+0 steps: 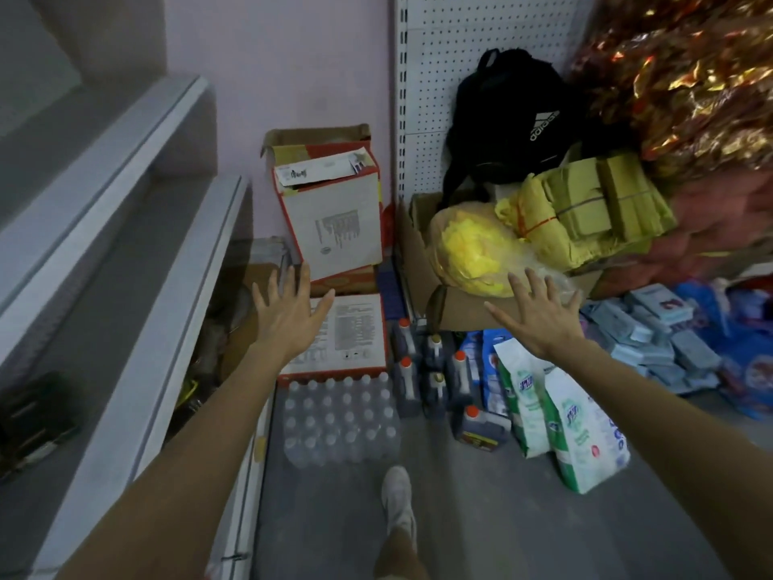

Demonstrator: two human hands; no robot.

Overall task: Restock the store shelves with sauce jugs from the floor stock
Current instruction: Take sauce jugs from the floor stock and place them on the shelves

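- Sauce jugs: labels too dark and small to read; the rear ones are partly hidden by the front row.
- Left hand covers the left side of the printed box.
- Dark items on the lower shelf: blurred, can't identify.
- Foil packs: motion-blurred, cut off at the top and right edges.
- Both forearms are cut off at the bottom edge.

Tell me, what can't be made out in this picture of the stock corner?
Head view:
- Sauce jugs: labels too small and dim to read.
- Dark items on the shelf: blurred, cut by the left edge.
- Red-gold foil packs: blurred, cut by the right edge.
- Cardboard box: front partly hidden by the right hand.
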